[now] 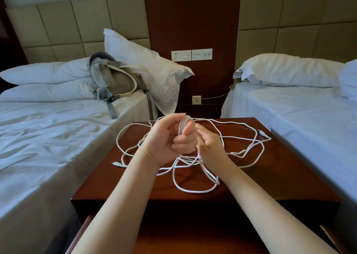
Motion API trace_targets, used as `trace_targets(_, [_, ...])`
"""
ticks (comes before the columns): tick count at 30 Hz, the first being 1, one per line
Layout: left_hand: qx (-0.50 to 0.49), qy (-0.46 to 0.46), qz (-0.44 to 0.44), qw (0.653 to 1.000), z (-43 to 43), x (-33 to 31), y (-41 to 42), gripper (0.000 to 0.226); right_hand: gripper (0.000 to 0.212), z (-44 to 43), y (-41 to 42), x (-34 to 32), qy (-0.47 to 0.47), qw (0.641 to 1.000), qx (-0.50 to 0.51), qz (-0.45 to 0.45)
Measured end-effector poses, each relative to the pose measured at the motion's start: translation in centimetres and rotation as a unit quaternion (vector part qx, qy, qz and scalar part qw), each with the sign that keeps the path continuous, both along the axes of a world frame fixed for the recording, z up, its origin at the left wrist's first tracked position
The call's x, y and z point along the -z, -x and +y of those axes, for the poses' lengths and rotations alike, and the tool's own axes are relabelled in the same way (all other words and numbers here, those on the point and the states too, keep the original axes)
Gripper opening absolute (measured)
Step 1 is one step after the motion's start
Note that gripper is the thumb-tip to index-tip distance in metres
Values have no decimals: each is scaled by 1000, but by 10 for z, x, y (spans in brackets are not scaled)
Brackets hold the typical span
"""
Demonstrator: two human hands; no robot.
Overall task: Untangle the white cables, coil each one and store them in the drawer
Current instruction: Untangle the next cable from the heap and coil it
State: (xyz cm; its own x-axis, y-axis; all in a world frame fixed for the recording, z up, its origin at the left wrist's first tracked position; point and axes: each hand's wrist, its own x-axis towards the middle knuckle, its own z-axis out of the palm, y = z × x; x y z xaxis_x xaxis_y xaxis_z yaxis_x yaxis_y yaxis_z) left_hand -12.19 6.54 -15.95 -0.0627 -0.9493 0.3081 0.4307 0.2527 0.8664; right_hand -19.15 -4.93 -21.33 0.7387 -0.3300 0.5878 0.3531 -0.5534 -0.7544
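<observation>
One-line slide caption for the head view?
Left hand grips a small cable coil, right hand pinching it, above white cables tangled on the nightstand.

I count two hands of mine, left hand (166, 139) and right hand (209, 143); one dark red wooden nightstand (270, 176); two white-sheeted beds (48, 138); one grey-and-beige fabric backpack (116, 80); four plump white pillows (146, 66) for certain; two plug ends (118, 164) on the thin white cables (185, 160) (how many cables, I cannot tell by eye).
</observation>
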Motion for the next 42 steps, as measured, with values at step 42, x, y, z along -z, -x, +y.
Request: trace_targets(42, [-544, -180, -612, 545, -3, 17, -4, 38, 14, -24, -10, 19, 231, 926, 253, -156])
